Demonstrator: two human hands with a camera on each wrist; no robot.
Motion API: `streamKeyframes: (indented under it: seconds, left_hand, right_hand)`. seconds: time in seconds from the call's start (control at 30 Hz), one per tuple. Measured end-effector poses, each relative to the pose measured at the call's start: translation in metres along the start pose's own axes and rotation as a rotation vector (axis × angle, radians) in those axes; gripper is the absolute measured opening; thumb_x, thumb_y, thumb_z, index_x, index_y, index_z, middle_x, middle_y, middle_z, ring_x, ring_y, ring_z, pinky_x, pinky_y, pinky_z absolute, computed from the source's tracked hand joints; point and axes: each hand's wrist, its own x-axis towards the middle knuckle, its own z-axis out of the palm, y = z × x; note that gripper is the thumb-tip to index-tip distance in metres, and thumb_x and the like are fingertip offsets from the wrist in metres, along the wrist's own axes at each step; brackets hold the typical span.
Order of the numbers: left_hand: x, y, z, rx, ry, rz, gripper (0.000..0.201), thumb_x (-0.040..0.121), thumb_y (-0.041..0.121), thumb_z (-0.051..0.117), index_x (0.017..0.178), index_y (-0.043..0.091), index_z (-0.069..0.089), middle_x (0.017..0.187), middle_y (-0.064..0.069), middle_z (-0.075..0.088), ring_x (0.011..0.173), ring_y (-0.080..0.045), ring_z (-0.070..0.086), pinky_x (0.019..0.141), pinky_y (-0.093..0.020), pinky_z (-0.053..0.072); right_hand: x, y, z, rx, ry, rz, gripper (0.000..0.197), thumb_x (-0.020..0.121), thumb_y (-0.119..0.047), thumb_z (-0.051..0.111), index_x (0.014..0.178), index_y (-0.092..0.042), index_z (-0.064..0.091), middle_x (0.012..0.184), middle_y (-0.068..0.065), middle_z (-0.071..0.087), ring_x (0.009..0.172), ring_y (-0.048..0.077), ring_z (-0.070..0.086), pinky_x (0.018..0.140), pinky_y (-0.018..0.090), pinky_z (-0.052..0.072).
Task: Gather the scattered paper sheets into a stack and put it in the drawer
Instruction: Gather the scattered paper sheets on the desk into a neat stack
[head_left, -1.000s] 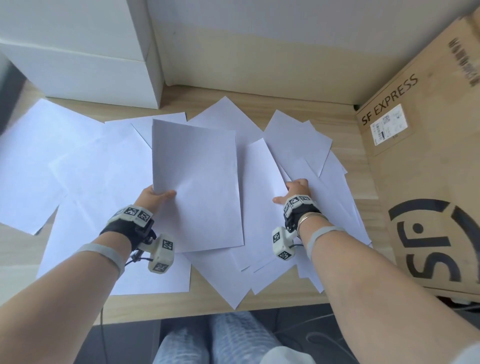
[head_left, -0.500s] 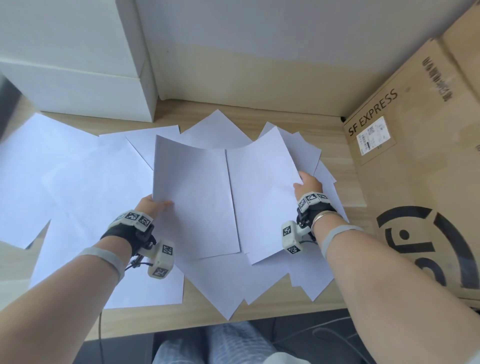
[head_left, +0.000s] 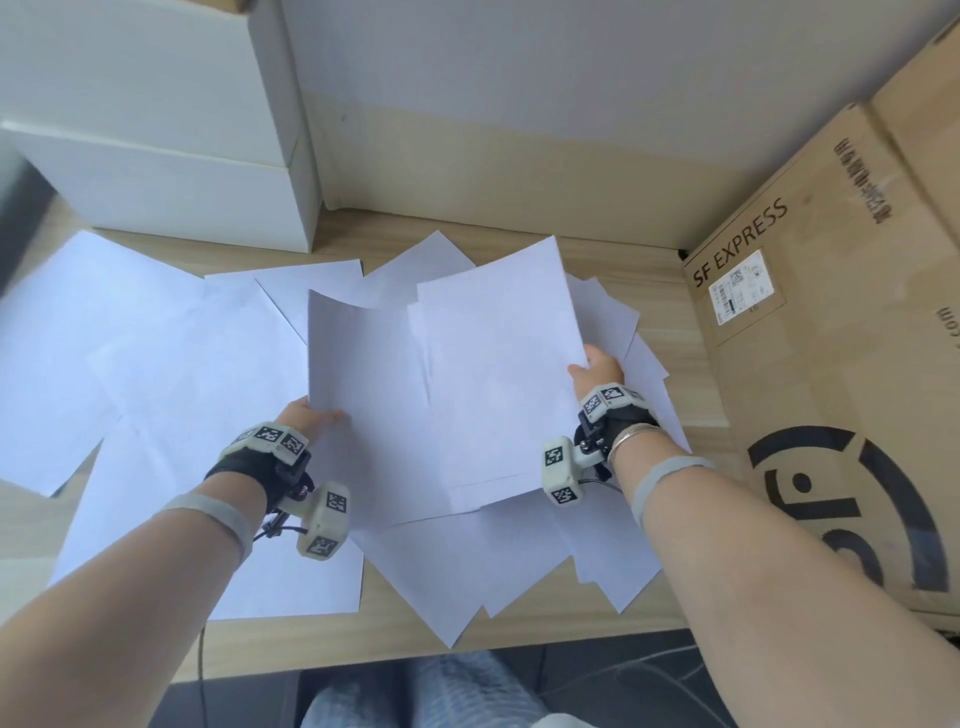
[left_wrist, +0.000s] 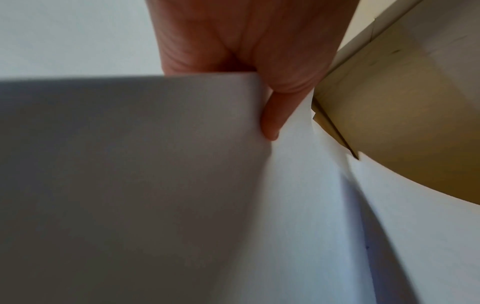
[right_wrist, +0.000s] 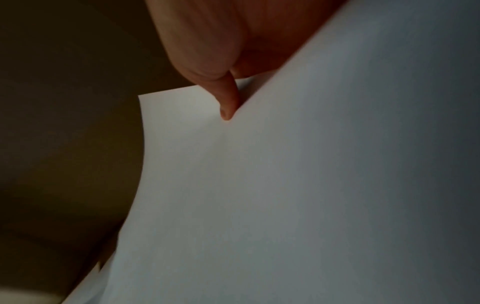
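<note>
The left hand (head_left: 306, 418) pinches the left edge of one white sheet (head_left: 363, 395), thumb on top and fingers hidden beneath; the left wrist view shows a thumb (left_wrist: 275, 115) pressed along the paper's edge. This sheet is lifted off the desk (head_left: 519, 639) and bows slightly, its far edge curling upward.

The right hand (head_left: 597, 366) pinches the right edge of a second sheet (head_left: 498, 374), which is tilted and overlaps the right part of the first one. The right wrist view shows a fingertip (right_wrist: 228, 107) pressed against that paper near its corner. Both held sheets lie between the two hands, each reaching inward from its grip toward the middle.

Under and around them the other sheets (head_left: 156, 364) lie scattered flat on the wooden desk, overlapping at odd angles, some poking over the near edge. No drawer shows in any view.

A white box (head_left: 171, 182) stands at the far left of the desk, and a brown cardboard box (head_left: 841, 374) marked SF EXPRESS stands at the right, near the right hand.
</note>
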Motion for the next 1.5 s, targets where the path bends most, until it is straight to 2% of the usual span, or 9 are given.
streamKeyframes:
  seconds: [0.1, 0.4, 0.67, 0.83, 0.9, 1.07, 1.23, 1.37, 1.5]
  left_hand:
    - [0.001, -0.002, 0.000, -0.005, 0.005, -0.012, 0.044, 0.087, 0.020, 0.062, 0.126, 0.001, 0.054, 0.124, -0.023, 0.061, 0.112, -0.039, 0.059, 0.101, -0.046, 0.045]
    - [-0.008, 0.000, 0.007, 0.090, 0.015, -0.008, 0.057, 0.093, 0.037, 0.052, 0.137, 0.002, 0.045, 0.135, -0.026, 0.053, 0.126, -0.043, 0.049, 0.104, -0.045, 0.040]
    - [-0.007, -0.001, 0.011, -0.031, -0.001, -0.003, 0.044, 0.083, 0.014, 0.067, 0.124, -0.001, 0.057, 0.123, -0.021, 0.063, 0.112, -0.036, 0.060, 0.101, -0.044, 0.046]
    - [-0.007, 0.005, 0.016, -0.077, 0.021, 0.034, 0.035, 0.084, 0.003, 0.063, 0.118, -0.003, 0.059, 0.099, -0.015, 0.059, 0.091, -0.027, 0.056, 0.088, -0.038, 0.046]
    - [-0.006, 0.009, 0.017, -0.088, 0.027, 0.049, 0.033, 0.084, 0.003, 0.062, 0.117, -0.003, 0.059, 0.099, -0.016, 0.059, 0.090, -0.027, 0.055, 0.091, -0.041, 0.047]
    - [-0.004, 0.018, 0.024, -0.148, -0.015, 0.058, 0.024, 0.085, 0.006, 0.063, 0.108, 0.004, 0.060, 0.098, -0.016, 0.060, 0.092, -0.029, 0.056, 0.098, -0.047, 0.047]
    - [-0.006, 0.025, 0.039, -0.183, -0.067, 0.057, 0.014, 0.087, 0.006, 0.061, 0.099, 0.007, 0.056, 0.076, -0.007, 0.058, 0.083, -0.028, 0.056, 0.086, -0.039, 0.046]
    - [-0.007, 0.032, 0.049, -0.204, -0.095, 0.051, 0.015, 0.087, 0.005, 0.061, 0.101, 0.007, 0.057, 0.076, -0.007, 0.058, 0.072, -0.025, 0.057, 0.082, -0.038, 0.045]
    - [-0.006, 0.034, 0.054, -0.185, -0.103, 0.036, 0.016, 0.084, 0.007, 0.064, 0.100, 0.008, 0.059, 0.079, -0.008, 0.061, 0.081, -0.029, 0.058, 0.089, -0.042, 0.047]
  right_hand:
    - [-0.011, -0.010, 0.029, -0.062, -0.123, 0.001, 0.034, 0.091, -0.003, 0.042, 0.121, -0.006, 0.057, 0.122, 0.016, 0.062, 0.111, 0.032, 0.059, 0.084, 0.026, 0.043]
    - [-0.038, -0.036, 0.089, -0.198, -0.297, -0.063, 0.036, 0.093, -0.004, 0.036, 0.125, -0.009, 0.050, 0.127, 0.016, 0.058, 0.114, 0.034, 0.056, 0.091, 0.031, 0.044]
    - [-0.039, -0.038, 0.113, -0.296, -0.462, -0.085, 0.047, 0.090, -0.006, 0.037, 0.136, -0.018, 0.039, 0.129, 0.013, 0.057, 0.114, 0.034, 0.057, 0.097, 0.037, 0.046]
    - [-0.015, -0.023, 0.090, -0.120, -0.397, -0.016, 0.038, 0.088, -0.012, 0.046, 0.124, -0.018, 0.052, 0.106, 0.004, 0.063, 0.082, 0.024, 0.061, 0.075, 0.018, 0.048]
    - [-0.003, -0.008, 0.070, -0.062, -0.303, 0.024, 0.036, 0.088, -0.009, 0.045, 0.122, -0.019, 0.054, 0.110, 0.007, 0.066, 0.075, 0.020, 0.058, 0.070, 0.017, 0.048]
    - [0.018, 0.032, 0.011, -0.154, -0.243, 0.137, 0.043, 0.090, -0.002, 0.052, 0.132, -0.010, 0.048, 0.132, 0.014, 0.056, 0.102, 0.021, 0.056, 0.094, 0.028, 0.043]
    - [0.026, 0.068, -0.018, -0.292, -0.165, 0.259, 0.052, 0.081, -0.004, 0.065, 0.129, -0.017, 0.049, 0.139, 0.011, 0.044, 0.122, 0.032, 0.050, 0.099, 0.035, 0.045]
    - [0.023, 0.081, -0.025, -0.419, -0.180, 0.292, 0.067, 0.077, -0.012, 0.069, 0.136, -0.025, 0.041, 0.141, 0.006, 0.036, 0.125, 0.032, 0.047, 0.094, 0.036, 0.047]
    - [0.017, 0.094, -0.025, -0.501, -0.202, 0.301, 0.087, 0.073, -0.021, 0.073, 0.145, -0.032, 0.023, 0.145, 0.004, 0.025, 0.131, 0.031, 0.038, 0.103, 0.043, 0.042]
